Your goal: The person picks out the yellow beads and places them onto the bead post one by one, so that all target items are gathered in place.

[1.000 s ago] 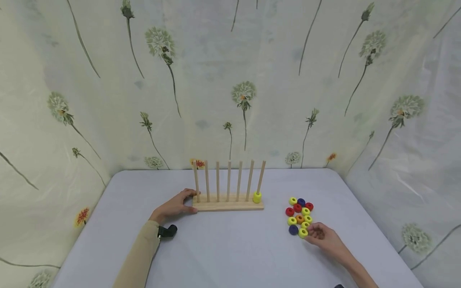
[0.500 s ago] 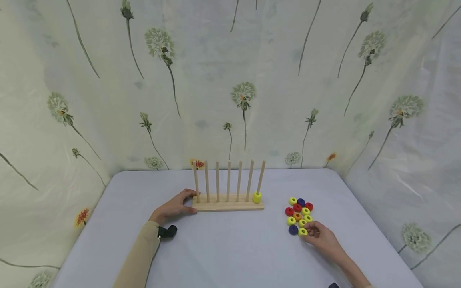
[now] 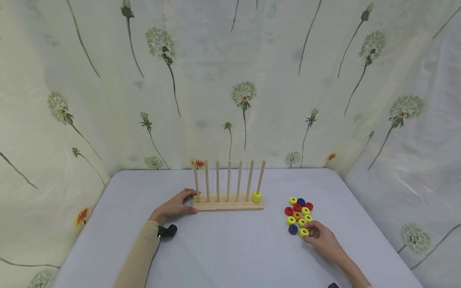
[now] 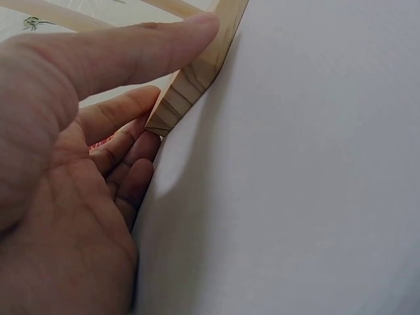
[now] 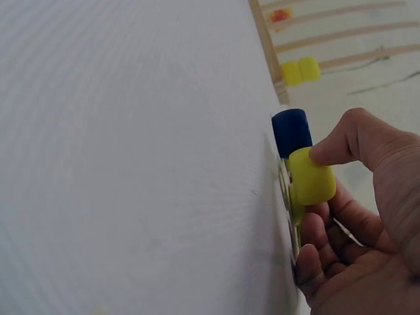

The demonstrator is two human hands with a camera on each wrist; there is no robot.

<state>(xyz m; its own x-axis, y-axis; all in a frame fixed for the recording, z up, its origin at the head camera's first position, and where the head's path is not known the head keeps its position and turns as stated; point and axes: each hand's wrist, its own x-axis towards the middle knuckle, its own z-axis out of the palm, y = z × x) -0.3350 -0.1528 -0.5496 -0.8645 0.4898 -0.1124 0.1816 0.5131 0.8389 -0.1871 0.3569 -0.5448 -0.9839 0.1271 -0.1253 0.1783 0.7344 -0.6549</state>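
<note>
A wooden peg rack with a row of upright pegs stands at the back of the table. My left hand grips its left end, thumb along the front edge and fingers behind, as the left wrist view shows at the block's end. Two stacked yellow beads sit low on the rightmost peg. To the right, my right hand pinches a yellow bead between thumb and fingers at the near end of a bead group. Beside that bead lies a dark blue bead.
Around the right hand lie several loose beads: red ones such as this red bead, an orange bead, another blue bead and more yellow beads. A white cloth covers the table; a flowered curtain hangs behind.
My right hand has shifted slightly left and taken hold of the near yellow bead, now a little apart from the blue one. Nearby beads were nudged left. The left hand stays put.
</note>
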